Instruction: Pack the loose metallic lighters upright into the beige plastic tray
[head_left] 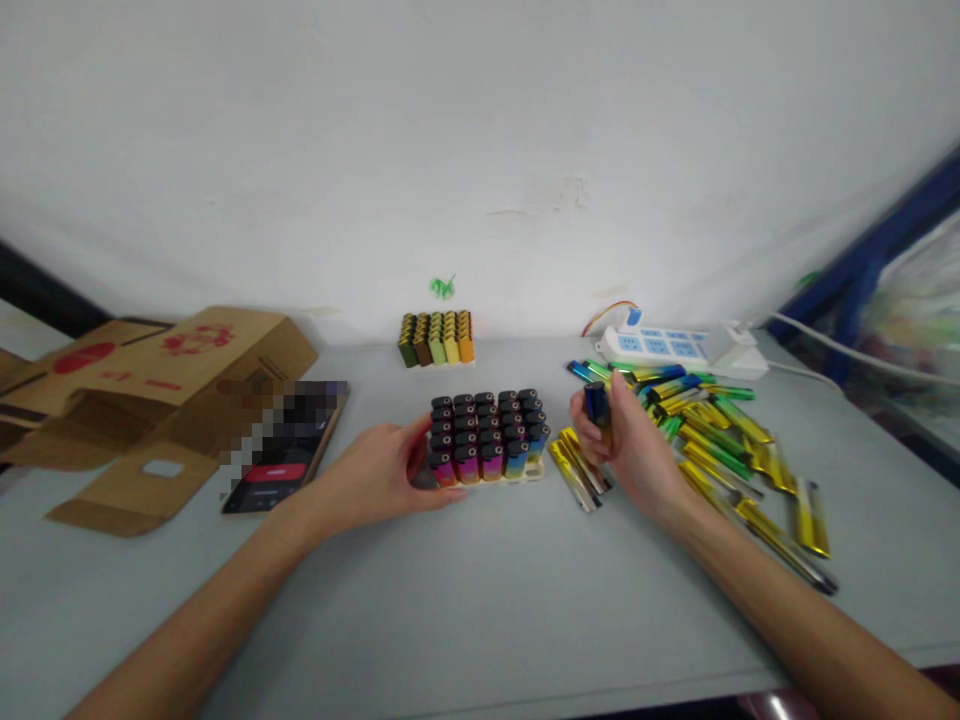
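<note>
In the middle of the table stands a block of upright lighters with black tops and pink, purple and blue bodies, set in a pale tray (pixel 534 472). A bare slot shows at the tray's front right corner. My left hand (pixel 382 468) is closed around the left side of this block, thumb along the front. To the right of the tray, my right hand (pixel 634 450) grips a dark blue lighter (pixel 598 402) upright; its lower part is hidden by the fingers. Shiny gold foil sleeves (pixel 577 470) lie between tray and right hand.
Many gold, green and blue foil sleeves (pixel 720 440) lie scattered at the right. Behind them sits a white power strip (pixel 652 345) with cables. A second lighter block (pixel 436 340) stands near the wall. At left are an open cardboard box (pixel 187 350) and a tablet-like screen (pixel 281 460).
</note>
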